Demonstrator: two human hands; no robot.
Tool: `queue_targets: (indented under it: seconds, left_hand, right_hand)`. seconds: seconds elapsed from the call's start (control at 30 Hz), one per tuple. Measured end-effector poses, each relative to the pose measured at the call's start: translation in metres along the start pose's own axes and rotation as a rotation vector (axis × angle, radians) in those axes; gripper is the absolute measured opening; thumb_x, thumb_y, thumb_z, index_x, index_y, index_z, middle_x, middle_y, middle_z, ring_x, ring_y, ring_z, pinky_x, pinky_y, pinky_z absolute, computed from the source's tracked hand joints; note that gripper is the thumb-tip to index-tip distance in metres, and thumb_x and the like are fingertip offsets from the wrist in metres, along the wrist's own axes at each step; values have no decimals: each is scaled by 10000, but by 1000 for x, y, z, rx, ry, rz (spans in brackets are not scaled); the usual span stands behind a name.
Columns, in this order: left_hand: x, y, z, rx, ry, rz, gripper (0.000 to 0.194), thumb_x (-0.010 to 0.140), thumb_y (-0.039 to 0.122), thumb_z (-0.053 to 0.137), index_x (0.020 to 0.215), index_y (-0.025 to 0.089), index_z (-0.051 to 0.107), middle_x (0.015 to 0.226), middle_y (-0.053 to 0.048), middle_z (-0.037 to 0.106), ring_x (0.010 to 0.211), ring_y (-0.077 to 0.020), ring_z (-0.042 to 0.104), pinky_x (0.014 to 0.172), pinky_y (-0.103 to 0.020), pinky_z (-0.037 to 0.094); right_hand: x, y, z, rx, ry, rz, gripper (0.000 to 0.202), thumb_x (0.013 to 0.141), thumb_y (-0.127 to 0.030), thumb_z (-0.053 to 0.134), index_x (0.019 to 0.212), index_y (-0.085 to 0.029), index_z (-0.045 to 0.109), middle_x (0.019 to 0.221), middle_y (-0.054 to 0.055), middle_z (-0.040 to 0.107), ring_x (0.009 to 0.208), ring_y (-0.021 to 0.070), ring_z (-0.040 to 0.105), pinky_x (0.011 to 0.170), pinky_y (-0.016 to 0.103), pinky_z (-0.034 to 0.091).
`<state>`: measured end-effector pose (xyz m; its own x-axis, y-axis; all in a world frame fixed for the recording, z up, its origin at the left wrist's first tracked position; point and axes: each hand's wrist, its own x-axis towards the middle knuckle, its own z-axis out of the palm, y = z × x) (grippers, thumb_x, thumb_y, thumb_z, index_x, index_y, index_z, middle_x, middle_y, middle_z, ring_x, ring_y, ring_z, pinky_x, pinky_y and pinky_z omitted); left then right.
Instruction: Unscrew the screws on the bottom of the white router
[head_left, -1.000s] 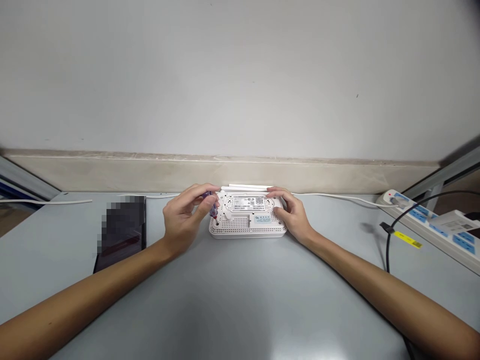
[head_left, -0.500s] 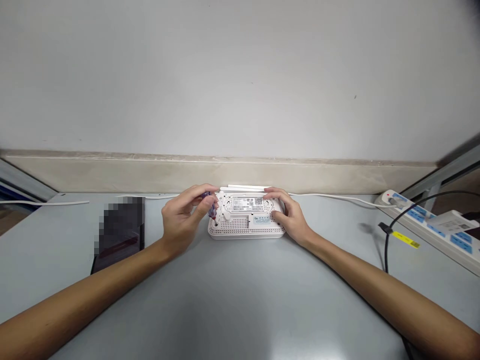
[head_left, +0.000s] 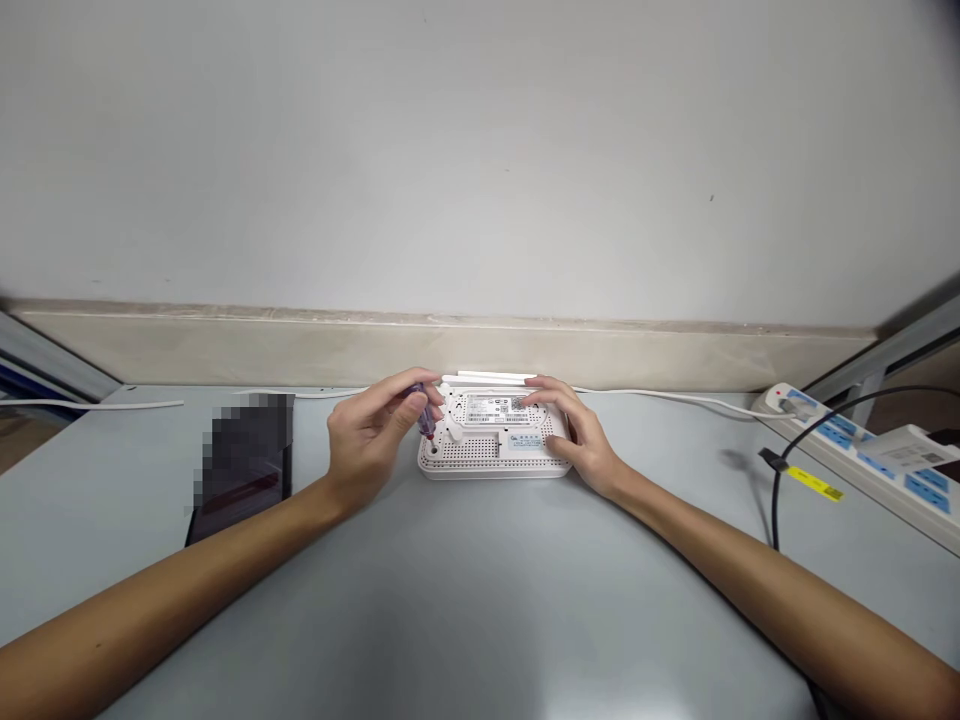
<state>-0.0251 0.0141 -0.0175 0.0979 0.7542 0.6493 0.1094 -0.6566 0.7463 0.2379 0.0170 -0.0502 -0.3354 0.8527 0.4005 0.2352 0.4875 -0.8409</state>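
Observation:
A white router [head_left: 472, 450] lies upside down on the table, its vented underside and printed labels facing up. My left hand [head_left: 371, 430] pinches a screwdriver [head_left: 425, 415] with a see-through purple handle and a red collar. The screwdriver stands tilted, its lower end at a round screw hole in the router's near left corner; whether the tip sits on a screw is too small to tell. Gripping the router's right end is my right hand [head_left: 585, 435], thumb and fingers on the underside. White antennas [head_left: 495, 378] lie along the router's back edge.
To the left lies a dark, partly pixelated flat device [head_left: 255, 470]. A white power strip [head_left: 862, 455] with blue sockets holds plugged-in adapters at the right, near a black cable [head_left: 775, 510] with a yellow tag. White cable [head_left: 660, 398] runs along the wall.
My right fingers have slid slightly left, now partly over the label's QR code. My left hand keeps the screwdriver at the same corner hole. The view has shifted a little.

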Motion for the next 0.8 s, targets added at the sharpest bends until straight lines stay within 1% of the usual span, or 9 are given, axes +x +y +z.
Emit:
queue_targets:
  seconds: [0.13, 0.3, 0.4, 0.47, 0.57, 0.67, 0.8]
  left_hand:
    - [0, 0, 0, -67, -54, 26, 232, 942, 224, 511, 1108, 208, 673, 851, -60, 677, 687, -145, 655, 555, -282, 553]
    - [-1, -1, 0, -90, -49, -1, 223, 941, 243, 518, 1095, 203, 674, 871, -71, 661, 707, -151, 653, 555, -283, 556]
    - [-2, -2, 0, 6, -3, 31, 198, 886, 215, 608, 1062, 225, 700, 931, -56, 623, 714, -133, 641, 552, -272, 576]
    - [-2, -2, -2, 99, 38, 67, 222, 849, 181, 654, 1052, 246, 712, 950, -37, 602, 700, -114, 636, 549, -263, 591]
    - [-2, -2, -3, 144, 62, 116, 248, 853, 151, 642, 1071, 250, 710, 906, -22, 593, 670, -105, 640, 531, -258, 596]
    - [-1, -2, -3, 74, 35, 143, 254, 878, 136, 603, 1092, 230, 702, 881, -33, 607, 685, -128, 653, 521, -270, 589]
    - [-1, -3, -3, 6, -19, 141, 268, 926, 129, 520, 1118, 214, 686, 875, -54, 643, 713, -147, 661, 570, -301, 590]
  right_hand:
    - [0, 0, 0, -10, -12, -8, 499, 660, -128, 521, 1122, -281, 636, 1377, 34, 483, 1373, 295, 318, 1115, 484, 270]
    - [0, 1, 2, 0, 14, 10, 465, 681, -101, 521, 1093, -277, 644, 1361, 38, 495, 1361, 277, 347, 1110, 465, 286]
    - [0, 1, 3, 11, 36, 21, 443, 692, -82, 523, 1071, -273, 652, 1346, 40, 513, 1351, 267, 365, 1102, 450, 300]
    - [0, 2, 4, 16, 53, 30, 423, 707, -79, 528, 1062, -270, 655, 1337, 44, 522, 1338, 260, 383, 1094, 442, 312]
    - [1, 3, 5, 1, 81, 42, 375, 743, -88, 533, 1046, -268, 660, 1323, 50, 529, 1307, 250, 421, 1084, 436, 324]
    - [1, 4, 7, -26, 100, 40, 331, 772, -104, 545, 1033, -270, 666, 1306, 51, 539, 1292, 243, 437, 1090, 432, 321]
    - [1, 5, 8, -40, 114, 26, 298, 804, -125, 547, 1035, -272, 665, 1294, 57, 545, 1289, 238, 440, 1088, 435, 330]
